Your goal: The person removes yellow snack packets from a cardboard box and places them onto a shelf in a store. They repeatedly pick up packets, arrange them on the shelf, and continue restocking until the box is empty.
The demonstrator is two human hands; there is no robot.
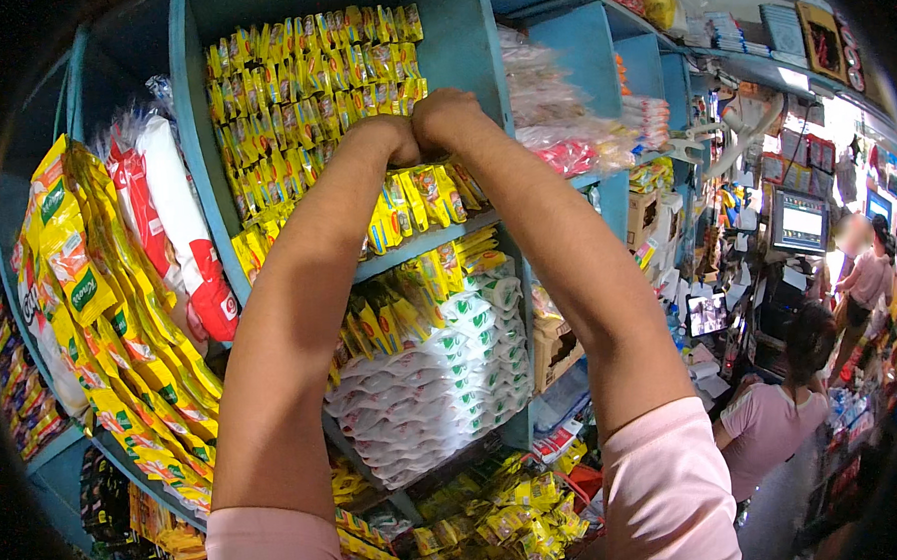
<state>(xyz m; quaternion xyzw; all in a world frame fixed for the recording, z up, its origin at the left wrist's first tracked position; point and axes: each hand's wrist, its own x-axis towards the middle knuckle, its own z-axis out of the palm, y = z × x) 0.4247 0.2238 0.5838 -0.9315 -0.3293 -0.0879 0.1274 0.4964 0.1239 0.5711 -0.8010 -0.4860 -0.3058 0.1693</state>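
Both my arms reach up into a blue shelf compartment (458, 49) stacked with rows of small yellow sachets (311, 116). My left hand (384, 138) and my right hand (447, 115) meet side by side at the right part of these rows. Both look closed, with the wrists bent and the fingers curled down behind the backs of the hands, so the fingertips are hidden. Just below them a strip of yellow sachets (415, 201) hangs at the shelf's front edge, and the hands appear closed on it.
Below sit white packets (433, 381) in stacked rows. Long yellow-green packs (77, 256) hang at left beside red-and-white bags (180, 212). Clear-wrapped packs (551, 105) fill the right compartment. More yellow sachets (519, 517) lie low in front. A person in pink (775, 426) is at right, near a monitor (800, 222).
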